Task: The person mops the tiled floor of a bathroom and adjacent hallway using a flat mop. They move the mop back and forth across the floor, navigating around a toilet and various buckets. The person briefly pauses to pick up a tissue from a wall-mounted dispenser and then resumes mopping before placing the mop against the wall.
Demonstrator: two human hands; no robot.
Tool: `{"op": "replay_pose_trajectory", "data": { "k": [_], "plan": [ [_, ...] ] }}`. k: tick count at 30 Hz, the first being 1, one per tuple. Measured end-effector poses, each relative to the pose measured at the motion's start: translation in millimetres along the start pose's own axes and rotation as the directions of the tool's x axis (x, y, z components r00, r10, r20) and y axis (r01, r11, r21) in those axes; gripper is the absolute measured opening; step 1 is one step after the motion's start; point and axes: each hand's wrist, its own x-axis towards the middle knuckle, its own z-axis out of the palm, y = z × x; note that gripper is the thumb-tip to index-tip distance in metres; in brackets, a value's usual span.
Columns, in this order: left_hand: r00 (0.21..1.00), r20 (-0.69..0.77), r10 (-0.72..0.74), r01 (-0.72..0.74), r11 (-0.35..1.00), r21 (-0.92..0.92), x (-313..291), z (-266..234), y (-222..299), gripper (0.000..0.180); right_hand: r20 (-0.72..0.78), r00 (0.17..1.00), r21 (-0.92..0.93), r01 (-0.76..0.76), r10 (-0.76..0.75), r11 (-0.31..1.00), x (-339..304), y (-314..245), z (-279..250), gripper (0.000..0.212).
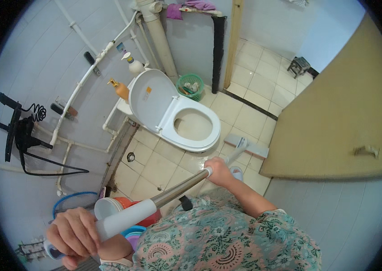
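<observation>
A long-handled mop point(177, 187) runs slantwise across the view, with a white grip and a metal pole. My left hand point(75, 232) is wrapped round the grip near its top end, at the lower left. Further down, my right hand point(219, 171) is closed round the pole just past a white collar. The flat, pale mop head point(253, 147) lies on the tiled floor point(245, 115) between the toilet point(213, 131) and the door. The toilet's lid and seat differ: the lid is raised, the seat is down.
A tan door point(331, 113) stands open at the right. A green basket point(191, 86) holding rubbish is beside the toilet. Pump bottles point(119, 90) stand on the cistern. Buckets and basins point(108, 207) crowd the lower left, near a blue hose point(71, 196). A small stool point(298, 66) is beyond the doorway.
</observation>
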Motion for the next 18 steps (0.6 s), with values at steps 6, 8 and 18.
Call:
{"op": "replay_pose_trajectory", "data": {
  "k": [6, 8, 18],
  "plan": [
    [0.997, -0.076, 0.035, -0.022, 0.986, 0.163, 42.1, 50.5, -106.2, 0.023, 0.057, 0.993, 0.052, 0.098, -0.101, 0.994, 88.9, 102.2, -70.8, 0.028],
    [0.998, 0.000, -0.061, 0.059, 0.966, 0.250, 60.2, 59.9, -138.1, 0.024, 0.067, 0.990, 0.048, 0.122, -0.125, 0.991, 120.8, 141.5, -88.1, 0.028],
    [0.825, -0.529, -0.199, 0.538, 0.564, 0.627, 60.1, 109.0, -266.2, 0.028, 0.141, 0.990, 0.123, -0.007, -0.010, 0.992, 194.2, 254.9, -72.3, 0.025]
  ]
}}
